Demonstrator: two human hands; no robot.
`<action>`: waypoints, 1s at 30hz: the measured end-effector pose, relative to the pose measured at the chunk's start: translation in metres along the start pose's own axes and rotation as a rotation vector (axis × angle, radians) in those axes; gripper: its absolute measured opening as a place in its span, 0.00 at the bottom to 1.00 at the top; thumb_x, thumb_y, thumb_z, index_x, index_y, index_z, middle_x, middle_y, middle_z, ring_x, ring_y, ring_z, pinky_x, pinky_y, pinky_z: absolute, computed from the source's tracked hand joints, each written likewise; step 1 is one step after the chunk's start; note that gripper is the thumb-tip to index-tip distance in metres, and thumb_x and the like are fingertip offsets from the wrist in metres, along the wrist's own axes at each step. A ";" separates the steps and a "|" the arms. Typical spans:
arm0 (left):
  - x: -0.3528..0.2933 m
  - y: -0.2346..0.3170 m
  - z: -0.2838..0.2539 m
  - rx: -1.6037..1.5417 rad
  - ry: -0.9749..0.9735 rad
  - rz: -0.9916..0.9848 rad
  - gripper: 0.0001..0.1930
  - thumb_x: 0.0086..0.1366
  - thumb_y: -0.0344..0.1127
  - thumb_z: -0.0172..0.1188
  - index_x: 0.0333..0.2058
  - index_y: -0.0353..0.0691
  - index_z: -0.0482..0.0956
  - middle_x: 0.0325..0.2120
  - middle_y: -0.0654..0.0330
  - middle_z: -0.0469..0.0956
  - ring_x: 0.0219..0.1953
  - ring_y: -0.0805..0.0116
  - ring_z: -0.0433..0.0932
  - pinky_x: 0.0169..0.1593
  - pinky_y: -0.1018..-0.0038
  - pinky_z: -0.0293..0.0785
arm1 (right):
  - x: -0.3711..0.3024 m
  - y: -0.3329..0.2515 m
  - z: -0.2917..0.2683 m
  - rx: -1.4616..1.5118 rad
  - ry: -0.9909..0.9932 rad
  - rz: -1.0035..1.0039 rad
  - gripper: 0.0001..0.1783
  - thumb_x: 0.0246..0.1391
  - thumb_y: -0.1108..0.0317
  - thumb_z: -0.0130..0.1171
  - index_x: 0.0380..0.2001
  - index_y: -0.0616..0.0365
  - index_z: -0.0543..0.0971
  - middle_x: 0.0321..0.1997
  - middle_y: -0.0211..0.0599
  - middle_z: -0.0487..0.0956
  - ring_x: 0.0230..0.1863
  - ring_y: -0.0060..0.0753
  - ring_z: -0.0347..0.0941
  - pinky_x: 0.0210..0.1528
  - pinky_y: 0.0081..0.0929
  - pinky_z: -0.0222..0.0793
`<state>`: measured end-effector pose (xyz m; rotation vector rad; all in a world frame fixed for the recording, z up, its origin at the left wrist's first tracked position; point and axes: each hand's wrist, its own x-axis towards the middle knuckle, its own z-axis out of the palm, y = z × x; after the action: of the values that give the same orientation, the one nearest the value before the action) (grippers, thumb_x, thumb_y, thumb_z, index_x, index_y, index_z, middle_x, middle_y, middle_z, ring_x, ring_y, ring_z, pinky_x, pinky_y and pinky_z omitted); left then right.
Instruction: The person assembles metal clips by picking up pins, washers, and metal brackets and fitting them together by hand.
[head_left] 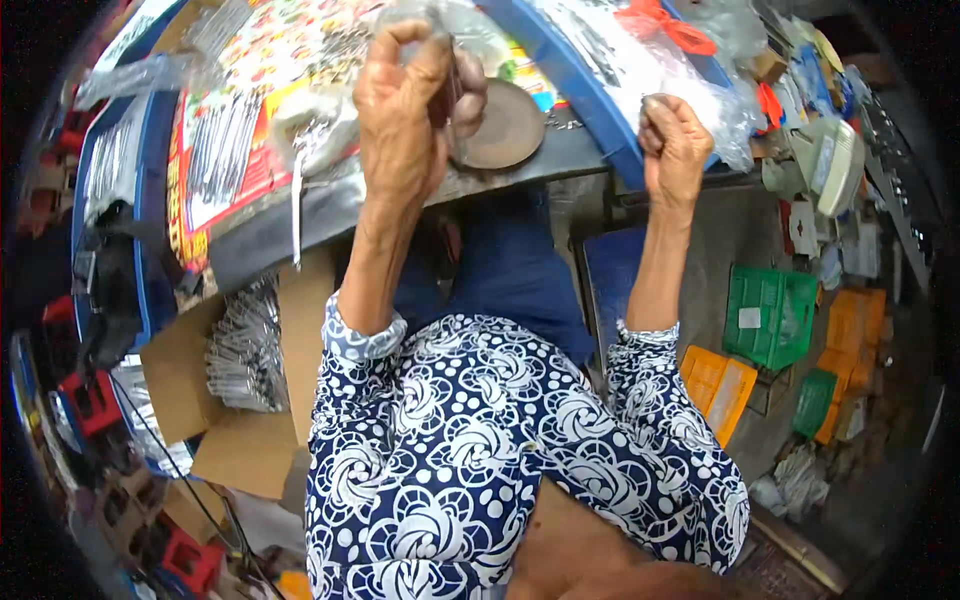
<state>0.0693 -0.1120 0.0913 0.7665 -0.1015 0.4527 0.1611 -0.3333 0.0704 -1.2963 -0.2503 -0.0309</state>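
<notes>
My left hand [405, 120] is raised over the front of the worktable, with thumb and forefinger pinched together. Clear, glossy material shows by its fingertips, but I cannot make out what it grips. Beside it a round brown disc [503, 125] lies at the table's edge. My right hand [677, 145] is closed at the near right rim of a blue tray [622, 150]; whatever is between its fingertips is too small to name. Thin metal rods [575, 35] and clear plastic bags [735, 120] lie in and over that tray.
Several slim metal pieces [222, 145] lie on printed red-and-yellow sheeting at the left. A long thin silvery piece [297, 205] sticks out over the table edge. Below stands an open cardboard box [245, 465] of metal parts [245, 350]. Green [768, 315] and orange [717, 385] crates stand right.
</notes>
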 end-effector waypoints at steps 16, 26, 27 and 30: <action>-0.080 0.016 -0.094 -0.197 0.202 -0.299 0.06 0.56 0.22 0.46 0.34 0.31 0.64 0.27 0.54 0.69 0.25 0.71 0.66 0.27 0.80 0.61 | -0.073 0.046 0.152 -0.109 -0.646 0.345 0.04 0.45 0.72 0.55 0.25 0.62 0.74 0.18 0.24 0.68 0.16 0.09 0.56 0.16 0.07 0.47; -0.085 0.016 -0.103 -0.195 0.209 -0.274 0.07 0.56 0.21 0.47 0.35 0.30 0.66 0.26 0.56 0.70 0.26 0.71 0.68 0.27 0.80 0.62 | -0.074 0.056 0.160 -0.032 -0.705 0.462 0.05 0.46 0.71 0.54 0.26 0.61 0.74 0.16 0.20 0.67 0.13 0.06 0.53 0.14 0.07 0.44; -0.085 0.016 -0.104 -0.187 0.212 -0.279 0.07 0.55 0.21 0.47 0.35 0.30 0.66 0.27 0.56 0.70 0.27 0.71 0.69 0.27 0.80 0.63 | -0.074 0.057 0.159 -0.033 -0.704 0.469 0.05 0.46 0.71 0.54 0.26 0.61 0.74 0.16 0.20 0.67 0.13 0.06 0.53 0.14 0.07 0.44; -0.085 0.017 -0.104 -0.143 0.212 -0.287 0.08 0.55 0.21 0.46 0.35 0.30 0.66 0.27 0.56 0.70 0.27 0.70 0.69 0.28 0.79 0.63 | -0.072 0.061 0.158 -0.050 -0.712 0.464 0.05 0.46 0.70 0.54 0.26 0.61 0.74 0.15 0.19 0.67 0.13 0.06 0.53 0.14 0.07 0.44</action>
<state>-0.0218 -0.0606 0.0061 0.5774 0.1707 0.2484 0.0745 -0.1745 0.0372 -1.3505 -0.5477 0.8345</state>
